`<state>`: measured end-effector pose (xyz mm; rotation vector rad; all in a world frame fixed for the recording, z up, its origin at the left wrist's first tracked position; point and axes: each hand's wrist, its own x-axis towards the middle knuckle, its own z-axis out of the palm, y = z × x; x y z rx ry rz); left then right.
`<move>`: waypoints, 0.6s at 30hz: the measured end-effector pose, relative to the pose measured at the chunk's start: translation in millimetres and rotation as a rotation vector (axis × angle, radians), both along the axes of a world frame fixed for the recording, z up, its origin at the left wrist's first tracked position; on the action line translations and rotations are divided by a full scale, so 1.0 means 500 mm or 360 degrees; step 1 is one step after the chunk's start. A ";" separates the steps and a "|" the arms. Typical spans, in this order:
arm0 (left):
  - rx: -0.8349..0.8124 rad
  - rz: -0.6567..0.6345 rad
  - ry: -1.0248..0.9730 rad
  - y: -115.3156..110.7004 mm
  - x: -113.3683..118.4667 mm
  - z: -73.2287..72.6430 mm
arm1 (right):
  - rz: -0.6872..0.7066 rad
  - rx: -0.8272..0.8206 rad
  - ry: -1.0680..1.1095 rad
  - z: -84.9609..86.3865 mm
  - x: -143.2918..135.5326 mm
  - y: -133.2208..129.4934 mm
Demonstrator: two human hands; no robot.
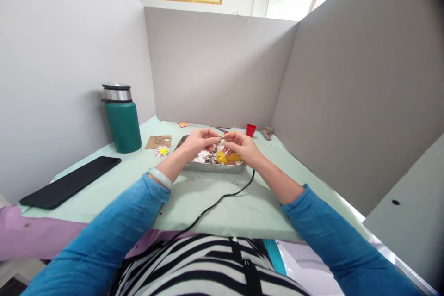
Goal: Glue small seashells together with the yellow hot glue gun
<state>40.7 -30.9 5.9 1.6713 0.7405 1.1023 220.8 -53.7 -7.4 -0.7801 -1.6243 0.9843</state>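
Observation:
Above a shallow metal tray (pixel 215 167), my left hand (pixel 200 141) and my right hand (pixel 243 146) are close together, fingertips almost meeting. Both are closed in a pinch; whatever small thing lies between the fingers is too small to make out. Seashells (pixel 204 156), whitish and brownish, lie in the tray beneath. A yellow glue gun (pixel 227 157) rests across the tray's right part, under my right hand, with its nozzle toward the left. My hands hide part of the tray and the shells.
A black cord (pixel 215 205) runs from the tray toward my lap. To the left stand a green bottle (pixel 122 125), a black phone-like slab (pixel 72 181), a brown card (pixel 158 142) and a yellow flower piece (pixel 162 151). A red cup (pixel 250 130) is behind. Grey partitions (pixel 222 64) enclose the table.

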 end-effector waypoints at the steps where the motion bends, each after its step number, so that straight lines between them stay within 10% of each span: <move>1: 0.0001 0.0001 -0.0011 -0.001 0.000 0.000 | -0.0004 0.0001 -0.0008 -0.001 0.000 0.000; 9: 0.0142 -0.0095 -0.0108 0.002 -0.002 -0.006 | -0.0037 0.0077 0.0006 -0.005 0.000 0.004; 18: 0.0650 0.0236 0.0325 -0.002 0.005 -0.004 | -0.0222 0.0321 -0.0056 -0.018 0.002 0.021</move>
